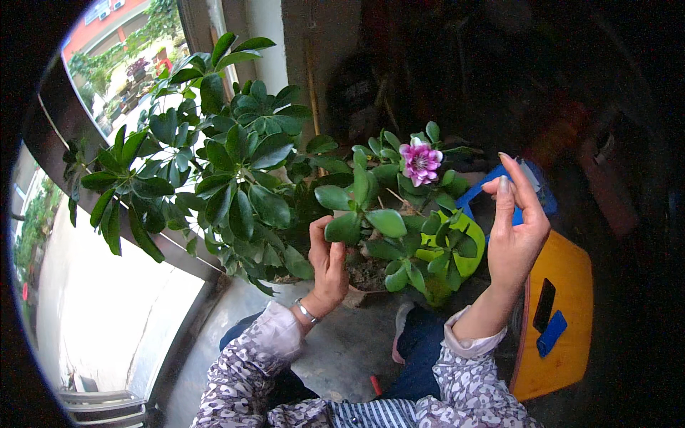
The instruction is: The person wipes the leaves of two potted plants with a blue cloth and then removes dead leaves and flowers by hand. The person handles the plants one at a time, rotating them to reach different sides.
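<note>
A jade plant (386, 222) with thick, rounded leaves stands before me in a pot (366, 298) that the foliage mostly hides. Among its upper leaves sits a pink and white flower (421, 163). My left hand (327, 270) is at the plant's left side, its thumb and forefinger against a leaf (343, 228). That leaf covers the fingertips, so their grip is unclear. To the right of the foliage, my right hand (518, 222) is raised with thumb and forefinger slightly apart. Nothing shows between them.
A leafy umbrella plant (230, 166) spreads at the left, beside a bright doorway (123, 289). Lime-green plastic (473, 246) and a blue object (481, 192) lie behind the jade plant. On the right is an orange-yellow board (562, 321). A small red object (375, 385) lies below.
</note>
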Available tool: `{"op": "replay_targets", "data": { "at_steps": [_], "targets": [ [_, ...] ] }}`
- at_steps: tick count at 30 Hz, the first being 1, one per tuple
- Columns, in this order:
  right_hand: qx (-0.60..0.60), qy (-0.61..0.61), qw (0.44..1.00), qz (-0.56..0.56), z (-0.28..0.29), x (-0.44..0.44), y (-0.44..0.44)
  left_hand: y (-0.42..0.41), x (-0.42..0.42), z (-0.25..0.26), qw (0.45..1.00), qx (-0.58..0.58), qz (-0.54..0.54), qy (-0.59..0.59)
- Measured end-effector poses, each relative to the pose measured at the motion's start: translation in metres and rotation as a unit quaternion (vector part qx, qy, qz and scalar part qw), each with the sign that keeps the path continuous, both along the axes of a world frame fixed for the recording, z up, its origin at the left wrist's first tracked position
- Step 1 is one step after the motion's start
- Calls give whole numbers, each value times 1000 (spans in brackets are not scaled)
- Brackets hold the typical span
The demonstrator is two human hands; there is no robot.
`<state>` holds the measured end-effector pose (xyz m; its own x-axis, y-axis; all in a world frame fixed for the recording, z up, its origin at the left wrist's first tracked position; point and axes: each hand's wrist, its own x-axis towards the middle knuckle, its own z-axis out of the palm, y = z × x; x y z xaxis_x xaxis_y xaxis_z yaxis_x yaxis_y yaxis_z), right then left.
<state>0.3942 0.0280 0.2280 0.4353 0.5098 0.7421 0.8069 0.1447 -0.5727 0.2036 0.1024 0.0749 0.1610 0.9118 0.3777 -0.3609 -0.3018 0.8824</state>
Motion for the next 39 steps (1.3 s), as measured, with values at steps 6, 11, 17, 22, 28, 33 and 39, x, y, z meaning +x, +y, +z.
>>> {"op": "replay_targets", "data": {
  "at_steps": [6,11,17,22,28,33,39],
  "targets": [
    [-70,-38,997,0,-3,15,-6,6,1,-25,999,-1,-33,-25],
    [-111,-14,991,68,-3,16,-13,-1,3,-35,996,-31,-85,15],
    [-142,-37,983,112,3,10,-18,-8,11,-40,988,-41,-137,62],
    [-165,-64,974,142,4,3,-14,-7,25,-36,991,4,-110,82],
    [-193,-171,952,165,3,7,-14,-7,22,-26,989,-82,-117,45],
    [-231,-219,935,157,1,2,-13,-6,20,-19,985,-139,-91,49],
    [-228,-227,936,142,-6,5,-8,-4,20,-25,990,-123,-70,24]
  ]
}}
